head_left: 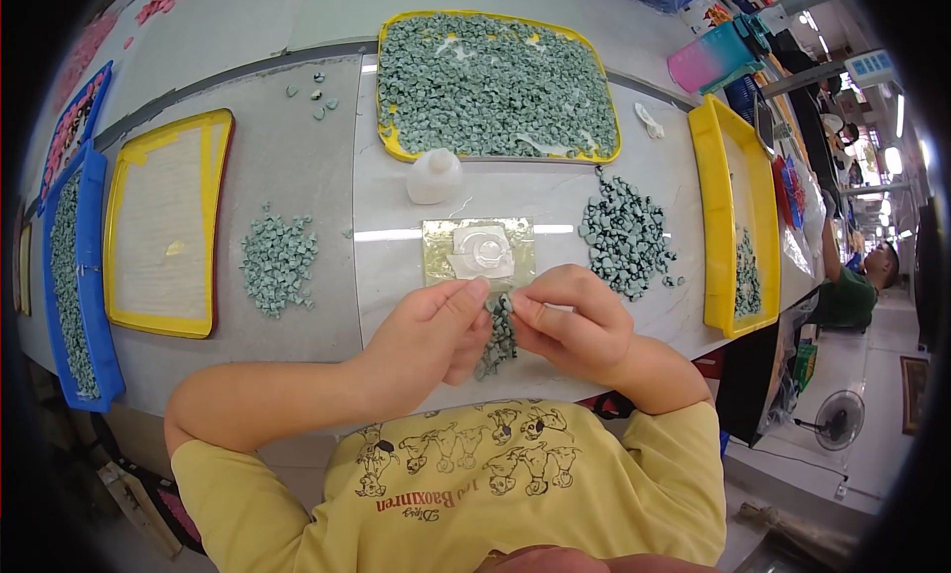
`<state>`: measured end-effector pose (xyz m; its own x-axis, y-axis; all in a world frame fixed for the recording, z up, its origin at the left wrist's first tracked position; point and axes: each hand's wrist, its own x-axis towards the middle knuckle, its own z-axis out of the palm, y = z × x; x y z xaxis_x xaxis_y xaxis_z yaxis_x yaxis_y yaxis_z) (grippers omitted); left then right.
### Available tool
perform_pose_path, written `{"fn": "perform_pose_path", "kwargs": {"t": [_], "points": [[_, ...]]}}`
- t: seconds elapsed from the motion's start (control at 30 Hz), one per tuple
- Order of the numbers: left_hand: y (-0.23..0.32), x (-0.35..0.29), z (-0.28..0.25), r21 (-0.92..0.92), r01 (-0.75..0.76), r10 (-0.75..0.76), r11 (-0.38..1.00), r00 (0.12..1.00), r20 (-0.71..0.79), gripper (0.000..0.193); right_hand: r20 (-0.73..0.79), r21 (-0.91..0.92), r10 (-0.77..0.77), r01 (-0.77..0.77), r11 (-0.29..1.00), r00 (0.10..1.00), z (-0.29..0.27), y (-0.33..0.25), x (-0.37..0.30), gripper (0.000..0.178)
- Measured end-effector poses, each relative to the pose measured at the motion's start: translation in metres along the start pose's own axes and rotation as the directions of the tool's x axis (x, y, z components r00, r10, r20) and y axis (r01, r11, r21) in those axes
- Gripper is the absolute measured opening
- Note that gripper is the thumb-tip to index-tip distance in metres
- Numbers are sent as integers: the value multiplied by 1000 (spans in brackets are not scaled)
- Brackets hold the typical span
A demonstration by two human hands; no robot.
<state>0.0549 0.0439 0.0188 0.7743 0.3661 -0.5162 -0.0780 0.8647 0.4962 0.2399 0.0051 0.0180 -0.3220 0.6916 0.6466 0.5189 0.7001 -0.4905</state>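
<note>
Close together over the table's front edge, both of my hands work at chest height. My left hand (433, 333) is closed, thumb pressed on the curled fingers; what it holds, if anything, is hidden. Thumb and forefinger of my right hand (584, 320) pinch a small grey-green piece (509, 301), mostly covered by the fingertips. Beneath and between the hands lies a small heap of grey-green pieces (498, 350). Just beyond them sits a shiny gold-toned square pad (436, 253) bearing a white sheet (466, 263) and a round clear dish (486, 249).
Behind the pad stand a white plastic bottle (434, 177) and a yellow tray (384, 137) full of green pieces. Loose piles lie left (279, 263) and right (626, 234). A yellow bin (705, 207) stands right; a yellow-edged board (158, 226) and blue bin (99, 306) stand left.
</note>
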Motion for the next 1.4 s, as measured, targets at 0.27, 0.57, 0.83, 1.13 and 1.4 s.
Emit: {"fn": "perform_pose_path", "kwargs": {"t": [0.27, 0.57, 0.83, 1.13, 1.4], "points": [[-1, 0, 1, 43, 7, -6, 999, 1000, -14, 32, 132, -92, -211, 224, 970, 969, -1, 5, -4, 28], [-5, -5, 2, 33, -50, 53, 998, 996, -75, 29, 73, -244, -404, 409, 879, 912, 16, 7, -8, 18], [-12, -12, -12, 402, -330, 398, 854, 912, -96, 21, 161, 5, -142, 143, 990, 977, 20, 1, -4, 33], [-8, -10, -1, 641, -425, 592, 639, 804, -56, 22, 124, -2, -128, 129, 992, 984, 12, -2, -1, 29], [-2, -10, 13, 636, -240, 355, 734, 933, -57, 24, -31, -132, 233, -235, 963, 972, -36, 17, 8, 16]]}}
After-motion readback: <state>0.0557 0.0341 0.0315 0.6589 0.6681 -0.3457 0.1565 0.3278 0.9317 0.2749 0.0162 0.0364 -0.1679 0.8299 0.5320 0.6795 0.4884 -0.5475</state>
